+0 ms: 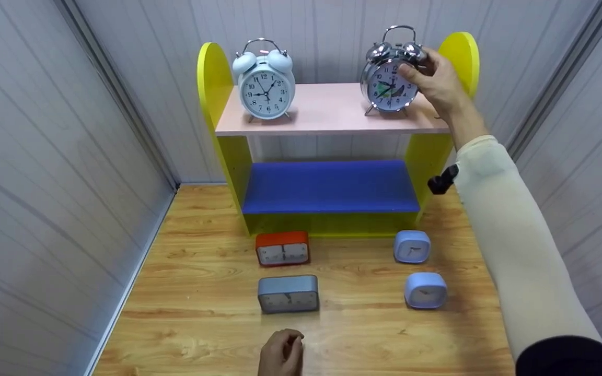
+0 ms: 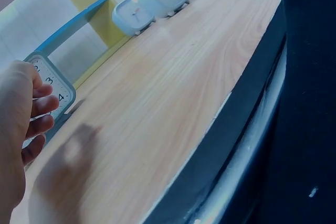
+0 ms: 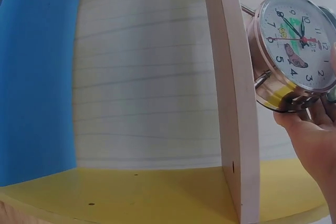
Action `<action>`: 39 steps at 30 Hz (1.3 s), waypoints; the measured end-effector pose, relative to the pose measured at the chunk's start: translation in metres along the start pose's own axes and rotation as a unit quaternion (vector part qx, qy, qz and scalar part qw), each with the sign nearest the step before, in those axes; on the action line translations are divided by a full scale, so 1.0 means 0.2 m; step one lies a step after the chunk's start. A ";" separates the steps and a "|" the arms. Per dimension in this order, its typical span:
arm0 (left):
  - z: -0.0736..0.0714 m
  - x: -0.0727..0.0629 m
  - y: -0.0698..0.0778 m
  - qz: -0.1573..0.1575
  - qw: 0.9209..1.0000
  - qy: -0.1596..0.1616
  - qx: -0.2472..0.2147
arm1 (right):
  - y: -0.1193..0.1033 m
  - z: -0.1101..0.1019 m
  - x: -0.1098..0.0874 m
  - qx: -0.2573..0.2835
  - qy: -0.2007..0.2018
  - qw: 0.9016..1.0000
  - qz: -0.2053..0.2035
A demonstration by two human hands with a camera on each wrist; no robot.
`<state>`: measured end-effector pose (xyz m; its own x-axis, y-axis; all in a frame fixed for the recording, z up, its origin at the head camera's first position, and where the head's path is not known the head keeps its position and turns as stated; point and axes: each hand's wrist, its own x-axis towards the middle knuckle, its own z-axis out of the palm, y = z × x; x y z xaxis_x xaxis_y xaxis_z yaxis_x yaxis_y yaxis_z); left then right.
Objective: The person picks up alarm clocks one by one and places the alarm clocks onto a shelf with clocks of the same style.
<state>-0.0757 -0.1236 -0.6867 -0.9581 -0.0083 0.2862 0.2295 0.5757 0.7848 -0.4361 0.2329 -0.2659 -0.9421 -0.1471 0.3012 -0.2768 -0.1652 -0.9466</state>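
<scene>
My right hand grips a silver twin-bell alarm clock at its right side, thumb over the front near the bell. The clock's feet are at the pink top shelf, its face turned to the front; the right wrist view shows the same clock sideways. To its left on that shelf stands a light blue twin-bell alarm clock. Low in the head view, my left hand hangs loosely curled, holding nothing, in front of a grey rectangular clock. A red rectangular clock sits behind the grey one.
Two small light blue square clocks stand on the wooden table at the right. The shelf unit has yellow side panels and a blue lower shelf. Pale panelled walls enclose the back and both sides.
</scene>
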 end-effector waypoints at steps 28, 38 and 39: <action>-0.07 0.07 0.07 -0.004 0.999 -0.022 -0.023 | 0.10 0.01 -0.71 -0.142 0.085 0.978 -0.123; -0.09 0.08 0.07 -0.013 0.999 -0.023 -0.039 | 0.53 0.07 -1.26 -0.099 0.062 0.980 -0.159; -0.09 0.07 0.07 -0.009 0.999 -0.022 -0.041 | 0.57 0.07 -1.31 -0.101 0.063 0.980 -0.157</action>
<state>-0.0836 -0.1297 -0.6614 -0.9685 0.0182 0.2484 0.2232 0.5062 0.8330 -0.2186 0.2388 -0.4506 -0.8165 0.0036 0.5773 -0.5772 0.0159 -0.8164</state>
